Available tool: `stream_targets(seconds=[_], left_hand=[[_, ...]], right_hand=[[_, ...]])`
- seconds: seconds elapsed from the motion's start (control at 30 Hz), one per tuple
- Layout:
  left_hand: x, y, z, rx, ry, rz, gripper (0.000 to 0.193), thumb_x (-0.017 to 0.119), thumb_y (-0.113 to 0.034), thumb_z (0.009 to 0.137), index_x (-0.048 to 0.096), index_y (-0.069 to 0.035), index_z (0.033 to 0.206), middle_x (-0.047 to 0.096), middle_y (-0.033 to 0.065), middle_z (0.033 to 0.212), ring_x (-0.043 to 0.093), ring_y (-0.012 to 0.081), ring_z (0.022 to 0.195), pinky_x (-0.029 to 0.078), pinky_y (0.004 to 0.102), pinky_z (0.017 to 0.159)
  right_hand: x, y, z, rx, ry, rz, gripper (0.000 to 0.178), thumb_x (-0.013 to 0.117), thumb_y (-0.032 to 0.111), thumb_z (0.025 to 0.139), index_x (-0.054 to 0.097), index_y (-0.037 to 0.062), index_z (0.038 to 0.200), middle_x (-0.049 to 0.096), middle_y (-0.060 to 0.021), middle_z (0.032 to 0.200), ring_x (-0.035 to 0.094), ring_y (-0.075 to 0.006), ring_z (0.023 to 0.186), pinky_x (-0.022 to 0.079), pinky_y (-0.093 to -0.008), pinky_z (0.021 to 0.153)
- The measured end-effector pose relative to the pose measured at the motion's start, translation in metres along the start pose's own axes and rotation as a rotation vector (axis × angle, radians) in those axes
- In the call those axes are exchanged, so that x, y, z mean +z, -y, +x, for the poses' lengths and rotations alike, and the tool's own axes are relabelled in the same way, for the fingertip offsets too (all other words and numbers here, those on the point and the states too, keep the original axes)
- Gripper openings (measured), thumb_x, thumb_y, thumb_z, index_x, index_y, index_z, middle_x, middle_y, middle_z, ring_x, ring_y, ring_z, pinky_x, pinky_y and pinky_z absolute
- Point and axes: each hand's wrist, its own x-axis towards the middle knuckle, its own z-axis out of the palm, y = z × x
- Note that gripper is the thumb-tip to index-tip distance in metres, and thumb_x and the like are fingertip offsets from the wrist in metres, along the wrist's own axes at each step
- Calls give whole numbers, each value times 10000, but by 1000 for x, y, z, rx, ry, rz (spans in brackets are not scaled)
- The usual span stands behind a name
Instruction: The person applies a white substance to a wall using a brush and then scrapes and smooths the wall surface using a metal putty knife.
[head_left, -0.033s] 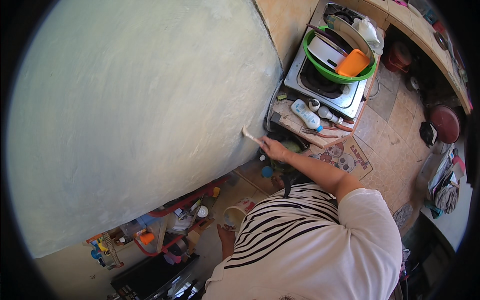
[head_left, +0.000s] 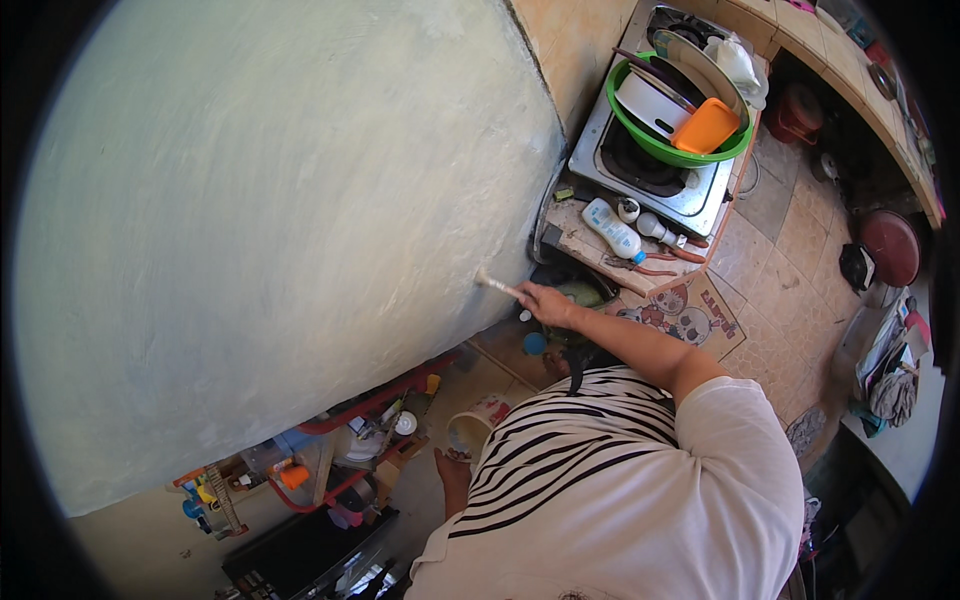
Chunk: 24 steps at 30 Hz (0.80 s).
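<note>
My right hand grips the handle of a paintbrush, its fingers wrapped round it. The pale bristles touch the wall, which has a whitish, streaky wet-looking coat. Lower down, close to my body, my left hand is curled at the rim of a small bucket with pale stuff inside. My shirt hides part of the bucket and of my left arm.
At the right, a gas stove bears a green basin of dishes. A white bottle, a bulb and pliers lie on the counter's edge. Below the wall stands a red-framed rack of clutter. A mat lies on the tiled floor.
The paintbrush and my right hand have moved slightly left and down along the wall. My left hand and the bucket look unchanged.
</note>
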Motion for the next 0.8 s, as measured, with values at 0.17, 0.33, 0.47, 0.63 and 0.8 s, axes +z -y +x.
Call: stream_targets(seconds=[0.17, 0.33, 0.47, 0.63, 0.8], left_hand=[[4, -3, -2, 54, -13, -3, 513, 375, -556, 1060, 418, -121, 790, 400, 26, 689, 392, 200, 606, 393, 384, 636], [11, 2, -12, 60, -31, -10, 494, 399, -545, 1056, 432, -116, 814, 408, 27, 709, 395, 202, 630, 390, 395, 644], [28, 0, -34, 39, -73, -22, 496, 409, -547, 1053, 441, -113, 814, 411, 27, 704, 395, 201, 634, 387, 398, 646], [35, 5, -44, 38, -85, -19, 509, 411, -557, 1047, 455, -118, 792, 413, 25, 677, 402, 202, 615, 384, 387, 657], [18, 9, -32, 13, -32, -74, 506, 415, -549, 1047, 470, -113, 797, 424, 27, 653, 404, 203, 570, 390, 388, 637]], right_hand=[[-16, -1, 10, -85, -28, -133, 298, 541, 281, 1035, 612, 98, 1260, 695, -205, 1059, 669, -394, 1003, 519, -476, 885], [-109, 1, 43, -94, -343, -228, 274, 559, 280, 999, 661, 113, 1191, 699, -202, 1113, 650, -410, 1049, 516, -480, 904], [-169, -8, 52, 50, -629, -207, 277, 554, 278, 1023, 620, 95, 1220, 706, -234, 963, 682, -424, 937, 529, -468, 820], [-183, 7, 74, 120, -816, -30, 287, 516, 297, 1047, 563, 74, 1221, 679, -229, 863, 683, -426, 858, 520, -471, 790], [-93, 14, 70, 76, -620, 65, 336, 507, 284, 1023, 461, 74, 1281, 670, -313, 976, 636, -511, 976, 501, -562, 845]])
